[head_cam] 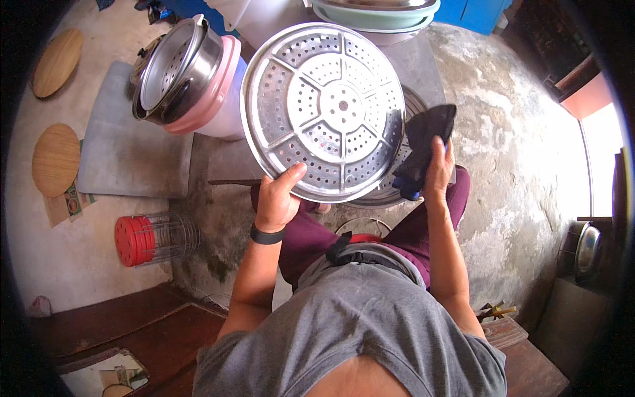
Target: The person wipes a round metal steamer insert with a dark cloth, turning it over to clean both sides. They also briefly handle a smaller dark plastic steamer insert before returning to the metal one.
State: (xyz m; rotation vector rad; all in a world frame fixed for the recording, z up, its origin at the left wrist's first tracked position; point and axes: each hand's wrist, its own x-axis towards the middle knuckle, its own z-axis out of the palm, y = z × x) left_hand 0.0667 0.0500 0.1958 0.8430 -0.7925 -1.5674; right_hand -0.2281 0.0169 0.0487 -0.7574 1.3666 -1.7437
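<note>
A round perforated metal steamer plate [325,111] is held up before me, its ribbed face towards the camera. My left hand [279,198] grips its lower left rim, thumb over the front and fingers hidden behind. At the plate's right side, my right hand [438,171] holds a bunched dark cloth [425,141]; whether the cloth touches the plate is unclear. Behind and below the plate, partly covered, lies a larger round metal piece with holes and a ridged rim [384,197], on a low grey table [421,59].
Nested metal pots [208,54] rest on a pink-rimmed tub [230,74] at the left. Pale green basins [377,20] stand at the far side. A stack of red stools [134,240] lies on the left beside a grey board [136,134]. A wooden bench [526,357] is at lower right.
</note>
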